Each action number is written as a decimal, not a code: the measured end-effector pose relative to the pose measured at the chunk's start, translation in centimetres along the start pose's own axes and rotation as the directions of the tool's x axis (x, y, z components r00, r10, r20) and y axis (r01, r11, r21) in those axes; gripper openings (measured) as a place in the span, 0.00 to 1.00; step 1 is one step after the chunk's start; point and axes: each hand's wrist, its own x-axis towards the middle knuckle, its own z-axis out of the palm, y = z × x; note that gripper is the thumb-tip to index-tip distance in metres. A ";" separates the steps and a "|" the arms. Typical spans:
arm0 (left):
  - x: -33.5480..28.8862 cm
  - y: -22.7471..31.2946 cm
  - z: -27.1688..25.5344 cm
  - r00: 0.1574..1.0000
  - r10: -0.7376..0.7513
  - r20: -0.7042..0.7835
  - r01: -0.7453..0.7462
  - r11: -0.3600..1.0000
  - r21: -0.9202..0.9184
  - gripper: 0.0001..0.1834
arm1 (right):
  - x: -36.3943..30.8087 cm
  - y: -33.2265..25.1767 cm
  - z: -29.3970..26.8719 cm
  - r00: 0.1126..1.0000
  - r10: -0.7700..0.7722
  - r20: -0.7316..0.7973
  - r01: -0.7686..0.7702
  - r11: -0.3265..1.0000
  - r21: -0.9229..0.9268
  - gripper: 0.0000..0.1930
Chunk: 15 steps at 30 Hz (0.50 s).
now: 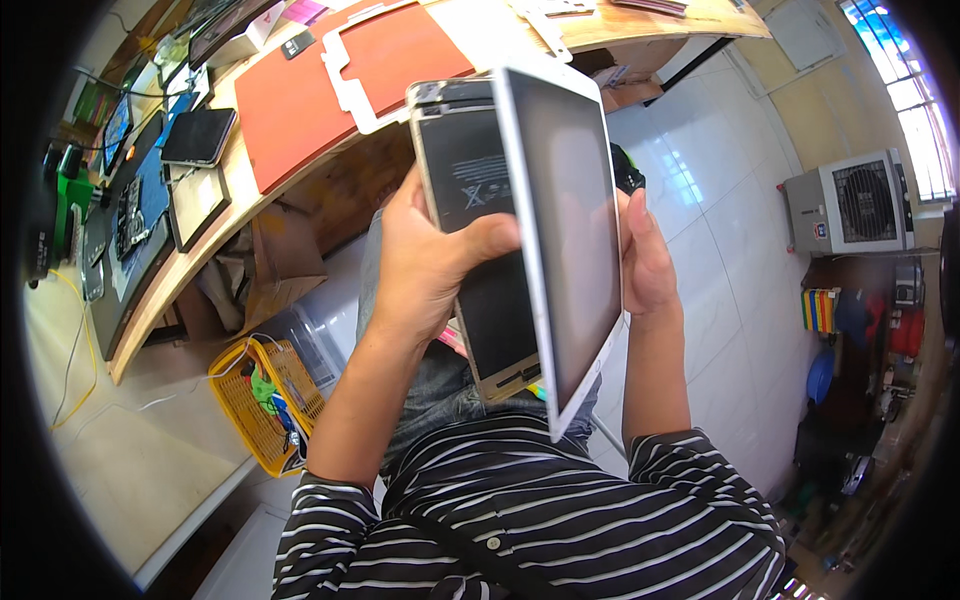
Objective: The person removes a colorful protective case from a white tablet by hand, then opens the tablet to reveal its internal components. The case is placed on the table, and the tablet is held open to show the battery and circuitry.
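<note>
In front of my lap I hold an opened tablet in two parts. My left hand (415, 260) grips the gold-edged tablet body (495, 320) by its left side, thumb laid across the dark battery. To its right, the white-framed screen panel (572, 230) stands at an angle, hiding part of the body. My right hand (650, 265) is closed on the panel's right edge, some fingers hidden behind it. My left thumb tip comes up to the panel's left edge; whether it touches is unclear. Whether the two parts still join is hidden.
Ahead, a wooden workbench (150, 325) carries an orange mat (280, 125), a white cut-out frame (350, 90) and a dark phone (199, 136). Below it are a cardboard box (285, 245) and, lower left, a yellow basket (235, 405). An air cooler (855, 205) stands at right.
</note>
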 end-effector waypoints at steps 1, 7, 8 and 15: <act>-0.4 -0.9 -1.2 0.998 -0.054 0.026 0.055 0.996 -0.076 0.40 | 0.1 -0.1 -0.1 0.999 -0.013 0.032 0.014 0.999 -0.037 0.32; -1.7 -3.9 -3.8 0.963 -0.267 0.029 0.260 0.898 -0.355 0.25 | -0.4 -1.6 2.6 0.993 -0.100 -0.063 0.077 0.949 -0.306 0.35; -1.8 -4.2 -4.4 0.959 -0.277 0.058 0.274 0.862 -0.427 0.25 | -0.5 -1.8 3.0 0.992 -0.113 -0.063 0.085 0.936 -0.341 0.35; -3.8 -4.8 -7.6 0.970 -0.244 0.010 0.209 0.806 -0.553 0.25 | -0.9 -2.6 3.1 0.998 -0.026 0.050 0.046 0.898 -0.437 0.35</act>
